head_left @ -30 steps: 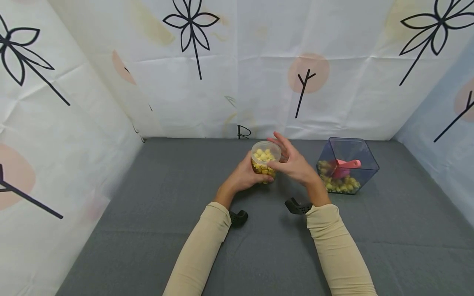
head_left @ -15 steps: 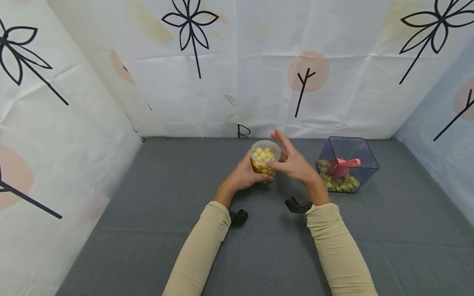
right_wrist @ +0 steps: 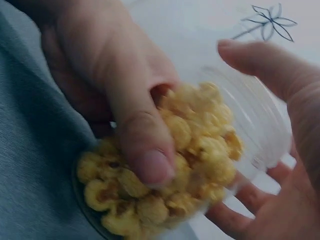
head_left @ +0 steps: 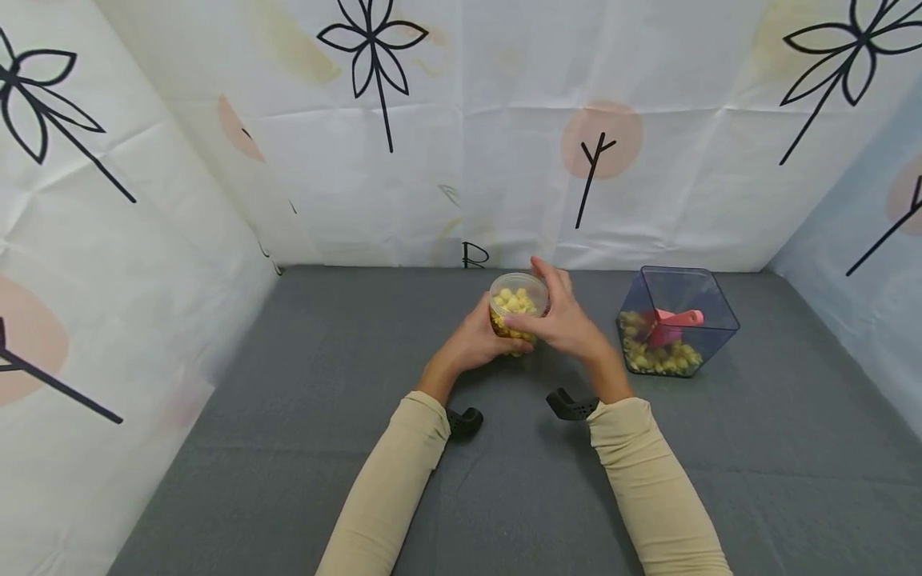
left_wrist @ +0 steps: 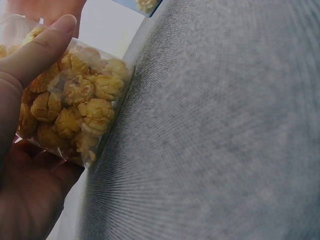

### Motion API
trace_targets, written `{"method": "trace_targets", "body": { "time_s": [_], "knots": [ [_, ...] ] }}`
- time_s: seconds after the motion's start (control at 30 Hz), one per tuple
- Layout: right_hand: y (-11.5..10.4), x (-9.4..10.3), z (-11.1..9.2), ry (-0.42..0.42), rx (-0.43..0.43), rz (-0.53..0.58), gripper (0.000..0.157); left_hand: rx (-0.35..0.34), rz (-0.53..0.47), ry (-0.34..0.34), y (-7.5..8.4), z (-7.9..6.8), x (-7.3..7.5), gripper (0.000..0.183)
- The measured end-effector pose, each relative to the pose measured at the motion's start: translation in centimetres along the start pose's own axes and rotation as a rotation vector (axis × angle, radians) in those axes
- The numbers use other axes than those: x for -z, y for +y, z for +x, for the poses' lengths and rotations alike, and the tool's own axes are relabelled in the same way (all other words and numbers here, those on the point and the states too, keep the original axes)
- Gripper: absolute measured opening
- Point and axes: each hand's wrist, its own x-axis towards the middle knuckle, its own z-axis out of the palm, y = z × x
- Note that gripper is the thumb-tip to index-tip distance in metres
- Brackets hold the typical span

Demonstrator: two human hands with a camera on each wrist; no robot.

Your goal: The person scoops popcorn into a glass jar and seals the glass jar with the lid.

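A clear plastic jar (head_left: 513, 328) filled with yellow popcorn stands upright on the grey cloth, near the back of the table. My left hand (head_left: 477, 336) grips its side, the thumb across the front in both wrist views. Around the jar's clear lid (right_wrist: 260, 130) curls my right hand (head_left: 569, 320). Its thumb lies along the near edge of the lid in the head view, its fingers at the far side. In the left wrist view, popcorn (left_wrist: 75, 95) shows through the jar wall below the left thumb.
To the right stands a bluish see-through bin (head_left: 702, 348) partly filled with popcorn. A pink scoop (head_left: 677, 318) lies in it, handle up. White patterned fabric (head_left: 504, 184) hangs behind the grey tablecloth (head_left: 324, 360) and along both sides.
My right hand has shifted slightly left and turned, its thumb sliding left along the lid's near edge. The left hand and the jar have stayed in place.
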Motion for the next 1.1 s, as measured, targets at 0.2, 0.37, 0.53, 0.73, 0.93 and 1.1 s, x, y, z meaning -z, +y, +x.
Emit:
{"method": "trace_targets", "body": {
  "time_s": [0.2,0.37,0.53,0.73,0.93,1.1],
  "knots": [
    [0.8,0.9,-0.3,-0.13,0.051,0.199,0.098,0.007,-0.002,0.002,0.0,0.0,-0.3,0.103],
    [0.9,0.9,-0.4,-0.116,0.012,0.178,0.095,0.001,-0.002,-0.001,0.0,0.1,-0.5,0.104],
    [0.3,0.7,-0.4,-0.056,-0.026,0.094,0.099,-0.007,0.003,-0.01,0.1,0.1,-0.5,0.098],
    [0.2,0.8,-0.5,-0.076,-0.043,0.006,0.089,0.002,0.0,-0.022,0.2,0.0,-0.4,0.099],
    [0.0,0.9,-0.7,-0.084,-0.044,-0.054,0.084,0.001,0.008,-0.01,0.1,0.0,-0.6,0.101],
    [-1.0,0.6,-0.8,-0.039,-0.039,-0.191,0.086,0.023,0.098,0.067,0.4,0.0,-0.4,0.101]
  ]
}}
